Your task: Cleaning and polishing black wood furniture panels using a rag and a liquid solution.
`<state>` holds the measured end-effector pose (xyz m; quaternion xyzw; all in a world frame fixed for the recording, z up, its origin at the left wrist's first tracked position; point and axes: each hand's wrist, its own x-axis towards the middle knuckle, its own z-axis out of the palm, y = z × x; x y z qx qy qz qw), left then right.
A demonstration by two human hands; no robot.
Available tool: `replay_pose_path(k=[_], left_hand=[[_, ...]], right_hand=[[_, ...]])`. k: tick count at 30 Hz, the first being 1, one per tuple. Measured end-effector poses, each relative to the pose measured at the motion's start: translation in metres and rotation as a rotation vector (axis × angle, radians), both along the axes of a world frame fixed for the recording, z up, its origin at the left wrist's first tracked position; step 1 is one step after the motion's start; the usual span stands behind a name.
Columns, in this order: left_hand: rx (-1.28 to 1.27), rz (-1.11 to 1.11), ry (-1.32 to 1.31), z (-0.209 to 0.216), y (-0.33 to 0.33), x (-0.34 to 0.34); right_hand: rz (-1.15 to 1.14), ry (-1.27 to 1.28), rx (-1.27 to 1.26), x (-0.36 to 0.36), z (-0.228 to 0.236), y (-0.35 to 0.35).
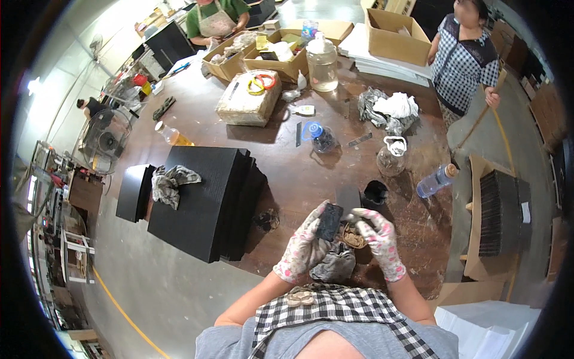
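My left hand [302,248], in a white glove with pink spots, grips a small dark rectangular block [330,222] above the near edge of the table. Close by on its right, my right hand [381,242], gloved alike, has its fingers bent together; whatever may be in them is hidden. Below and between the hands sit a small tan round container [354,237] and a crumpled grey rag [335,265]. A black-stained cup [375,192] stands just beyond my right hand, beside a flat dark piece [348,196].
A stack of black panels [200,200] with a rag [173,184] on top lies left on the brown table [293,170]. Bottles, a wrapped block [249,99] and cardboard boxes [397,33] stand farther back. One person [466,60] holds a pole at right; another stands across the table.
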<state>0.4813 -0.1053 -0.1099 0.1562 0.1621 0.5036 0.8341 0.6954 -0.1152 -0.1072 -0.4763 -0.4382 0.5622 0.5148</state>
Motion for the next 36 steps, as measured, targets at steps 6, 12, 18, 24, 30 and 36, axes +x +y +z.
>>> replay_pose_path(k=[6,12,18,24,30,36], left_hand=[[0.034,0.024,0.08,0.018,-0.02,-0.01],[0.015,0.069,0.033,0.028,-0.039,-0.029],[0.063,0.06,0.408,0.063,-0.041,-0.062],[0.605,0.596,1.13,0.112,-0.018,-0.189],[0.865,0.866,1.999,0.123,0.046,-0.348],[1.268,0.235,1.882,0.105,0.094,-0.389]], right_hand=[[0.302,0.51,-0.06,-0.039,0.006,0.003],[0.421,0.582,-0.071,-0.062,-0.001,0.0],[0.457,0.85,-0.028,-0.09,0.012,0.006],[0.255,0.776,0.096,-0.12,0.042,0.021],[0.27,0.737,0.156,-0.209,0.066,0.033],[0.363,0.671,0.096,-0.311,0.072,0.054]])
